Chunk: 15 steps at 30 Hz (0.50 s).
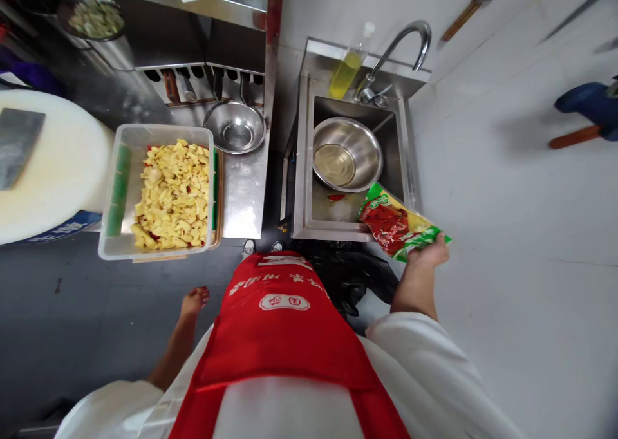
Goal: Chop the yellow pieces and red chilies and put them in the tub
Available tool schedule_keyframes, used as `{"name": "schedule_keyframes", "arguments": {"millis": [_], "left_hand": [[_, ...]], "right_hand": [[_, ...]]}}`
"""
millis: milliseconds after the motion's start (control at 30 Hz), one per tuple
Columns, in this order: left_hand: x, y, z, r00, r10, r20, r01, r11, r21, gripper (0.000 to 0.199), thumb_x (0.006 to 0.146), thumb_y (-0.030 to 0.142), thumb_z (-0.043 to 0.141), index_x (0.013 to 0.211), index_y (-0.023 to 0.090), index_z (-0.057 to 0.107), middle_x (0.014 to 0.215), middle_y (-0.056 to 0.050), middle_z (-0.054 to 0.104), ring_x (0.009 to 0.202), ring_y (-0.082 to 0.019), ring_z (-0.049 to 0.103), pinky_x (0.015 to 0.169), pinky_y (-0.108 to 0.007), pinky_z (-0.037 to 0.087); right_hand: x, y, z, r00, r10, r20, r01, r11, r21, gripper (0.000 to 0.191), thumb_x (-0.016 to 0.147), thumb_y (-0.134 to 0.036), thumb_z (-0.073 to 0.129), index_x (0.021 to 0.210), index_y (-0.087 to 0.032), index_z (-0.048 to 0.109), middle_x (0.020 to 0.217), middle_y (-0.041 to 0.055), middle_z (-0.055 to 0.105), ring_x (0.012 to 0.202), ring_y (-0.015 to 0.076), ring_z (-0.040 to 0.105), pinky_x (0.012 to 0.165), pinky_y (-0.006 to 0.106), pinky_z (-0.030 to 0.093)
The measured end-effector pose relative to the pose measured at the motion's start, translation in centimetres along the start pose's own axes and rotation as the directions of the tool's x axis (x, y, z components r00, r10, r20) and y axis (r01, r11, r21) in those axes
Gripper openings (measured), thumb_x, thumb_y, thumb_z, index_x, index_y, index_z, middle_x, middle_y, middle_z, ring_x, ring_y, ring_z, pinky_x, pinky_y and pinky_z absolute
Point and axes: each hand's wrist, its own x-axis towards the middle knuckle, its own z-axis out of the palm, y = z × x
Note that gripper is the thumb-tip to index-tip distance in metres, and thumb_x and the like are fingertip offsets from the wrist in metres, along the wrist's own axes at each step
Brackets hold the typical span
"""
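Kitchen corner: grey floor (72, 323), pale wall (506, 233), steel counter (244, 201), sink (300, 175). One bag (392, 220), red, green and yellow, over the sink's near right corner, hiding that part of the rim; print hard to read. Right hand (429, 252): gripping the bag's near end, fingers partly out of sight. Left hand (194, 300): hanging over the floor, apart from the counter, fingers bent; how far they close, I cannot tell. One bowl (371, 149) in the sink, contents unclear; red scrap (337, 198) beside it, too small to identify. One tub (107, 214), yellow pieces (176, 194) covering red bits. White board (72, 162), cut off at left. Black plastic (360, 278), partly behind the apron (284, 336).
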Motion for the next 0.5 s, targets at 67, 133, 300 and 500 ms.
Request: {"name": "schedule_keyframes", "arguments": {"millis": [67, 133, 300, 500], "left_hand": [[-0.5, -0.5, 0.0, 0.999, -0.049, 0.019, 0.049, 0.998, -0.038, 0.019, 0.075, 0.030, 0.056, 0.084, 0.014, 0.062, 0.078, -0.009, 0.070, 0.065, -0.017, 0.067, 0.063, -0.027, 0.052], [-0.8, -0.7, -0.1, 0.996, -0.080, 0.026, 0.081, 0.995, -0.056, 0.017, 0.077, 0.027, 0.056, 0.085, 0.014, 0.061, 0.078, -0.008, 0.070, 0.065, -0.016, 0.066, 0.065, -0.026, 0.052], [-1.1, -0.3, -0.3, 0.991, -0.122, 0.059, 0.125, 0.990, -0.058, 0.014, 0.081, 0.024, 0.052, 0.087, 0.013, 0.060, 0.079, -0.007, 0.068, 0.066, -0.015, 0.065, 0.067, -0.026, 0.051], [-0.4, 2.0, -0.3, 0.986, -0.120, 0.112, 0.126, 0.991, -0.044, 0.018, 0.084, 0.023, 0.051, 0.096, 0.013, 0.059, 0.087, -0.010, 0.069, 0.078, -0.017, 0.067, 0.073, -0.027, 0.052]], "right_hand": [[-0.2, 0.9, -1.4, 0.999, -0.015, -0.030, 0.015, 1.000, 0.000, 0.012, 0.098, -0.026, 0.052, 0.101, -0.017, 0.058, 0.106, 0.0028, 0.063, 0.095, 0.0167, 0.065, 0.074, 0.031, 0.057], [-0.6, 2.0, -3.0, 0.999, -0.008, -0.049, 0.007, 1.000, -0.017, 0.007, 0.095, -0.023, 0.049, 0.088, -0.020, 0.050, 0.095, -0.0009, 0.061, 0.089, 0.0152, 0.065, 0.066, 0.026, 0.055], [-2.1, 4.1, -6.5, 1.000, 0.008, 0.022, -0.006, 0.995, -0.101, 0.024, 0.080, -0.036, 0.063, 0.081, -0.023, 0.043, 0.088, -0.0021, 0.059, 0.083, 0.0172, 0.064, 0.067, 0.030, 0.054], [-2.7, 2.0, -5.5, 0.992, -0.119, 0.046, 0.125, 0.977, -0.170, 0.019, 0.085, -0.035, 0.051, 0.077, -0.026, 0.037, 0.081, -0.0010, 0.053, 0.083, 0.0181, 0.061, 0.077, 0.036, 0.054]]}}
